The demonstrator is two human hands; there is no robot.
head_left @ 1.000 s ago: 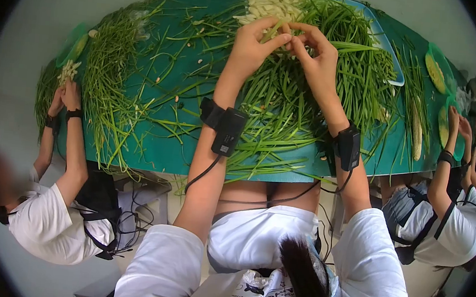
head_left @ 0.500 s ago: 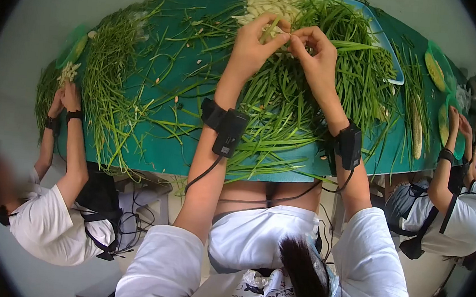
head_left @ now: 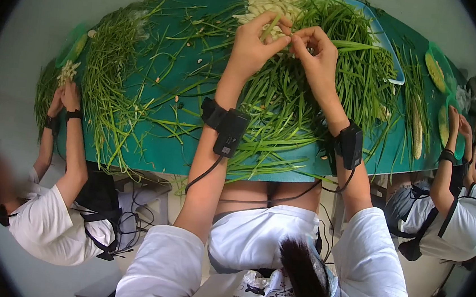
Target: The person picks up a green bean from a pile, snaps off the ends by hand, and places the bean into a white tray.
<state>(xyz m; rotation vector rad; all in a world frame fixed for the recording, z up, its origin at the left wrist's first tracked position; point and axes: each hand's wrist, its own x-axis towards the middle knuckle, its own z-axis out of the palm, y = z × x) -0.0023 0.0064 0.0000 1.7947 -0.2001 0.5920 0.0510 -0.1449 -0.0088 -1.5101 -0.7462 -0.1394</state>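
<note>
At the far side of the table, both my hands meet over a blue-rimmed tray. My left hand is closed around a green chive stalk, which sticks up between thumb and fingers. My right hand pinches at the stalk's end beside the left thumb tip; the pinched part is too small to make out. Behind my left hand lies a pile of pale white stem pieces. Long green chives are heaped in the tray and spill toward me under my wrists.
More chives lie in a heap at the left of the green table, with loose stalks and small pale bits scattered between. Co-workers sit at left and right. Green mesh bags lie at the right edge. Cables hang from my wristbands.
My hands stay almost in place, with only slight finger movement around the stalk. The co-worker's hands at the right have shifted a little.
</note>
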